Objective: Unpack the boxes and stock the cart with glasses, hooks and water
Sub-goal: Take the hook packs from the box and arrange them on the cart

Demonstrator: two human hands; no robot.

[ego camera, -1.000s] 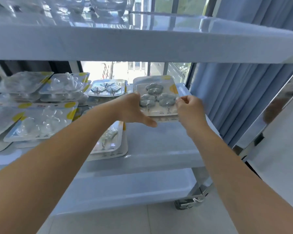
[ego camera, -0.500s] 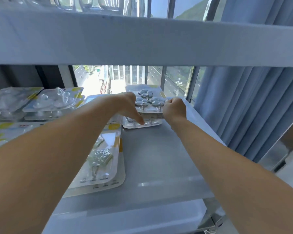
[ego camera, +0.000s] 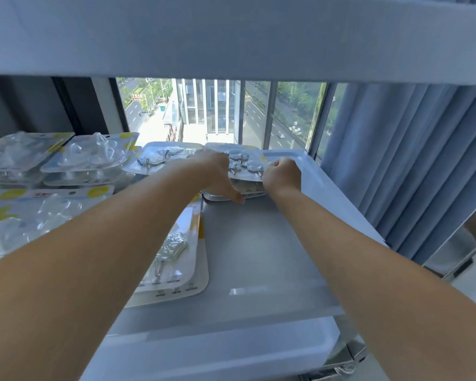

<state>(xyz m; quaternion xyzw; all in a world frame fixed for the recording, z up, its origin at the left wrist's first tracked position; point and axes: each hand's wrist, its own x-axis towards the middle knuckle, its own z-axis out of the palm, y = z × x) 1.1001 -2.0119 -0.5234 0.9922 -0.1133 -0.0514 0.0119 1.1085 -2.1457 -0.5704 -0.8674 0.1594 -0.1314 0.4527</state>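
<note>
I look into an upper-floor room, likely an office or hotel service area: at 12 o'clock a tall window overlooks streets and buildings far below, blue curtains hang at 2 o'clock, and a grey plastic utility cart stacked with blister-packed hooks fills my foreground.

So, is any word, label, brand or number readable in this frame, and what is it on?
None can be read.
Small dark print along the bottom of the near yellow-and-white card hook pack: too blurred.
Red label on the left white card pack with yellow dots: blurred.
Red street signs outside the window: too small.
</note>
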